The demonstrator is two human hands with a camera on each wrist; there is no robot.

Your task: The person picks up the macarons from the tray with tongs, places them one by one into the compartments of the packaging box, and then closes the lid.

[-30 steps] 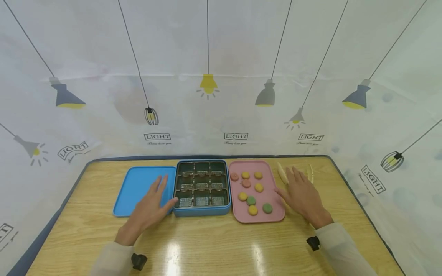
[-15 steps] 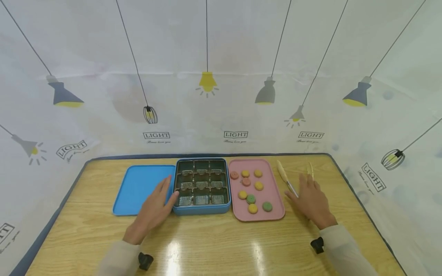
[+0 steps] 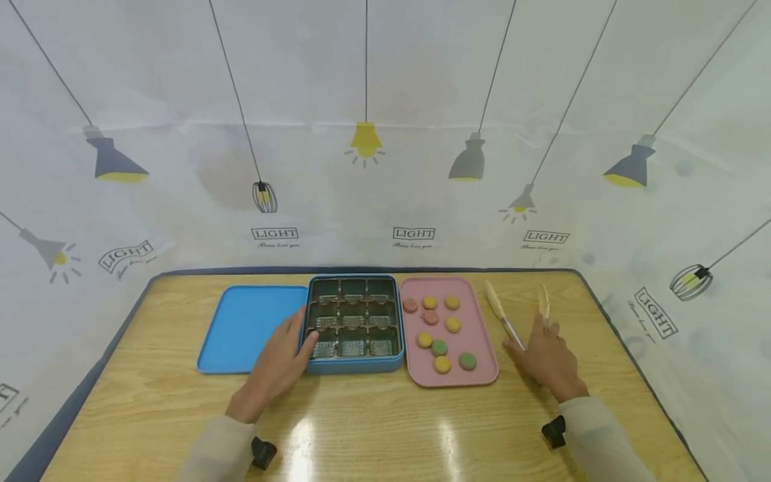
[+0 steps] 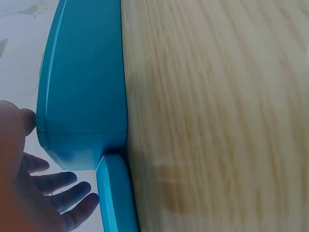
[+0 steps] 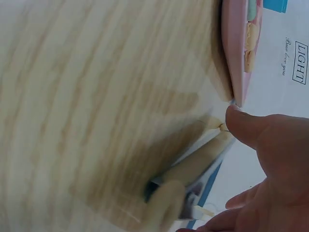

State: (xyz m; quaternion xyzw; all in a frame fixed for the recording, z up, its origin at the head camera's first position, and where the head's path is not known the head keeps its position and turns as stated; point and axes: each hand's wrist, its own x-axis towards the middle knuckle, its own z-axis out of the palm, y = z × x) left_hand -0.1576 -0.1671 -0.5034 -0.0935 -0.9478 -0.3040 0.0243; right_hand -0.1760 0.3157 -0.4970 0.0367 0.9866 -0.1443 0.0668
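My left hand (image 3: 276, 365) is at the left side of a blue box (image 3: 355, 366), its thumb at the rim near the front corner. In the left wrist view the other fingers (image 4: 55, 182) are relaxed, beside the box and the blue lid (image 4: 114, 195). To the right of a pink tray (image 3: 478, 325), my right hand (image 3: 549, 361) holds a pair of tongs (image 3: 495, 302) with cream ends and metal arms. Its thumb is on the left arm and its fingers bend over the right one. The tongs' arms stand wide apart, their rear part hidden under the hand.
Several macarons (image 3: 453, 325), yellow, green and pink, lie on the pink tray. Inside the box is a dark insert (image 3: 352, 314) with several compartments. The lid lies flat to the left of the box. A lamp-patterned sheet (image 3: 337, 100) stands behind the wooden table (image 3: 373, 428).
My left hand has moved right, up against the box. My right hand has drawn back toward the tongs' rear, its fingers now bent over them. Box, tray and macarons stay put.
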